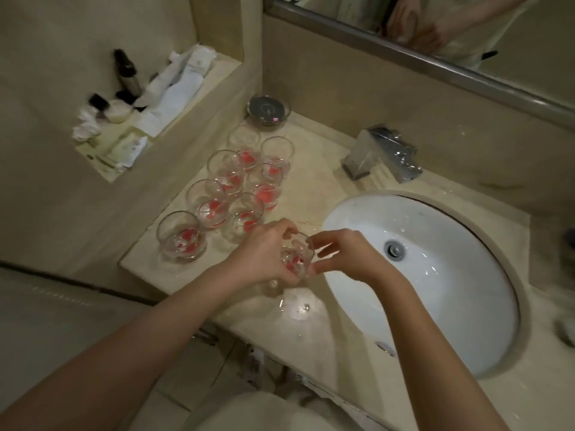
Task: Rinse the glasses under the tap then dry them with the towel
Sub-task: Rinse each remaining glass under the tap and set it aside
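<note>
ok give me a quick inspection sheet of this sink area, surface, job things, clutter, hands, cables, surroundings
surface: beige stone counter, wet-looking patch near its front edge
job's things: one glass held over the counter left of the basin; more glasses with pink bits inside stand in a cluster on the counter; tap shows no water running; towel not seen
clutter: toiletries piled in the wall niche; dark glass dish behind the cluster
hands: left hand and right hand both grip the held glass
cables: nothing seen
surroundings: mirror above, tiled walls
</note>
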Available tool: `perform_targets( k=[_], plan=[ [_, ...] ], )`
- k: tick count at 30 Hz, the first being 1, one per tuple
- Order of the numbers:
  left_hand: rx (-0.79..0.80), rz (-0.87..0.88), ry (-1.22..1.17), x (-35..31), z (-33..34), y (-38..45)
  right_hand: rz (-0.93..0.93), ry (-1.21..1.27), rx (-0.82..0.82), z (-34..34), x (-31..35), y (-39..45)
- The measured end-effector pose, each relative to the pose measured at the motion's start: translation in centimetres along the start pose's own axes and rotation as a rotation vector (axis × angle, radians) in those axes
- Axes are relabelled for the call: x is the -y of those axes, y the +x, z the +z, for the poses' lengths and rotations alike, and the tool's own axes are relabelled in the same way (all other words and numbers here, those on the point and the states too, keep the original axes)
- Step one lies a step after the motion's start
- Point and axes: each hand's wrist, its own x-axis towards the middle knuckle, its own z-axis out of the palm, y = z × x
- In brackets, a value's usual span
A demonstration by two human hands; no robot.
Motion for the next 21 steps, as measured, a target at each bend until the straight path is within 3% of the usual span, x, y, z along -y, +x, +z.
perform_targets(
  k=[6,11,17,21],
  plan=[
    [0.002,0.034,-0.309,-4.0,2.3,5.6,0.039,0.144,-0.205,-4.5,-3.5,-2.0],
    [0.031,0.042,-0.324,-6.7,4.8,10.0,0.094,0.166,-0.304,-7.4,-6.8,-1.9],
    [0.038,-0.017,-0.363,-8.5,7.7,14.1,0.023,0.320,-0.786,-11.9,-10.3,0.0],
    [0.033,-0.039,-0.380,-8.9,8.6,16.0,0.027,0.354,-0.867,-14.5,-10.8,4.0]
  ],
)
